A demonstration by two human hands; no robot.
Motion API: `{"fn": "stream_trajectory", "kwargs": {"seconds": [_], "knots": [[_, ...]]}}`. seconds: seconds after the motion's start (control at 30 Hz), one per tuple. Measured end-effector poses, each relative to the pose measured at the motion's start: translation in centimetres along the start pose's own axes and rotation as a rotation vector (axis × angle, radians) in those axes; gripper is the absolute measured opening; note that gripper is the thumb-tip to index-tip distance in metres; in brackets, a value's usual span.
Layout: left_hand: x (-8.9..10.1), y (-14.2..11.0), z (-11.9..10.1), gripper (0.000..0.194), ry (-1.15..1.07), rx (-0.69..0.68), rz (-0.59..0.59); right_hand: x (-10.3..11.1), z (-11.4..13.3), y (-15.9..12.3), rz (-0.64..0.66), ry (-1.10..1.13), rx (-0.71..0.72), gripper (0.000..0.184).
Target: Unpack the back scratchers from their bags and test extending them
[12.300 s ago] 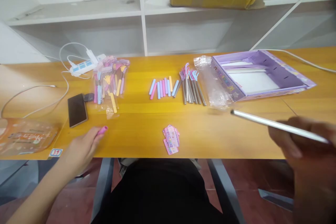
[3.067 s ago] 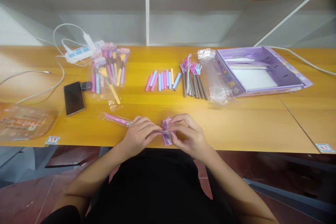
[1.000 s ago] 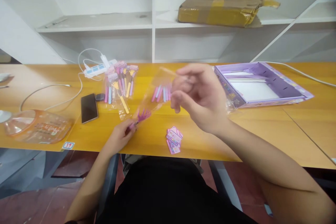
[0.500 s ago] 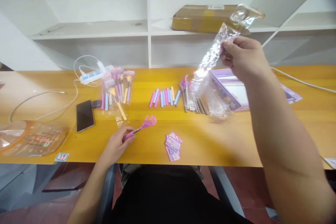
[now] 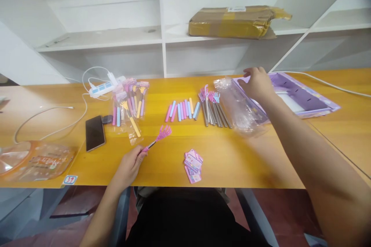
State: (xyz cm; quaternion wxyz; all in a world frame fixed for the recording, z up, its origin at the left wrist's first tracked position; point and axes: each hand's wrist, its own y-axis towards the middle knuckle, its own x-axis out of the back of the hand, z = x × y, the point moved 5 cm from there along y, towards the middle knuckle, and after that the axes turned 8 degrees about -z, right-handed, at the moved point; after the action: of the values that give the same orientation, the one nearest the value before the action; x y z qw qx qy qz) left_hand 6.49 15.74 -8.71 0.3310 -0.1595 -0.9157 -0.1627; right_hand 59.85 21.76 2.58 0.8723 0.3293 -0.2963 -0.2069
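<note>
My left hand (image 5: pixel 129 166) is closed round the pink handle of a small back scratcher (image 5: pixel 164 133), its claw end pointing up and right, above the table. My right hand (image 5: pixel 257 85) is over the near left corner of a purple box (image 5: pixel 308 99), fingers apart, with nothing seen in them. Just below it, clear plastic bags (image 5: pixel 239 110) lie in a crumpled pile against the box. Left of the bags lie several metal-stemmed back scratchers (image 5: pixel 216 115) with pink and blue claws. Beside them sits a row of coloured handle sleeves (image 5: pixel 179 111).
Small pink printed cards (image 5: pixel 193 165) lie stacked near the front edge. Bagged back scratchers (image 5: pixel 135 102) lie at left, by a power strip (image 5: pixel 101 88) and phone (image 5: pixel 95 133). An orange plastic container (image 5: pixel 49 161) is far left. A taped carton (image 5: pixel 232 22) sits on the shelf.
My right hand has drawn a clear bag away from the back scratcher, carried it right and let it go on the bag pile. My left hand still holds the pink back scratcher, now unwrapped.
</note>
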Motion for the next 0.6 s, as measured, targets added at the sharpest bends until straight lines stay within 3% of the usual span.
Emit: {"fn": "stream_trajectory", "kwargs": {"seconds": [0.07, 0.17, 0.2, 0.27, 0.3, 0.37, 0.43, 0.6], "knots": [[0.0, -0.3, -0.6, 0.051, 0.007, -0.014, 0.005, -1.7, 3.8, -3.3, 0.138, 0.016, 0.005, 0.037], [-0.9, -1.6, -2.9, 0.044, 0.053, -0.096, 0.070, -6.1, 11.6, -11.5, 0.428, 0.054, -0.001, 0.033], [-1.5, -2.2, -3.9, 0.042, 0.083, -0.164, 0.117, -7.7, 14.3, -14.6, 0.525, 0.090, -0.011, 0.036], [-3.1, -3.7, -6.3, 0.040, 0.171, -0.365, 0.186, -10.9, 18.6, -20.4, 0.725, 0.286, -0.162, 0.046], [-3.8, -4.5, -7.5, 0.041, 0.223, -0.483, 0.186, -12.0, 20.2, -22.4, 0.758, 0.372, -0.225, 0.049], [-4.9, -5.7, -9.3, 0.040, 0.314, -0.695, 0.115, -13.4, 21.9, -24.9, 0.760, 0.524, -0.390, 0.058], [-5.4, -6.3, -10.2, 0.036, 0.363, -0.818, 0.025, -14.0, 22.0, -25.8, 0.714, 0.623, -0.520, 0.062], [-5.1, -5.7, -11.1, 0.027, 0.372, -0.926, -0.042, -14.2, 21.6, -26.8, 0.646, 0.824, -0.772, 0.066]]}}
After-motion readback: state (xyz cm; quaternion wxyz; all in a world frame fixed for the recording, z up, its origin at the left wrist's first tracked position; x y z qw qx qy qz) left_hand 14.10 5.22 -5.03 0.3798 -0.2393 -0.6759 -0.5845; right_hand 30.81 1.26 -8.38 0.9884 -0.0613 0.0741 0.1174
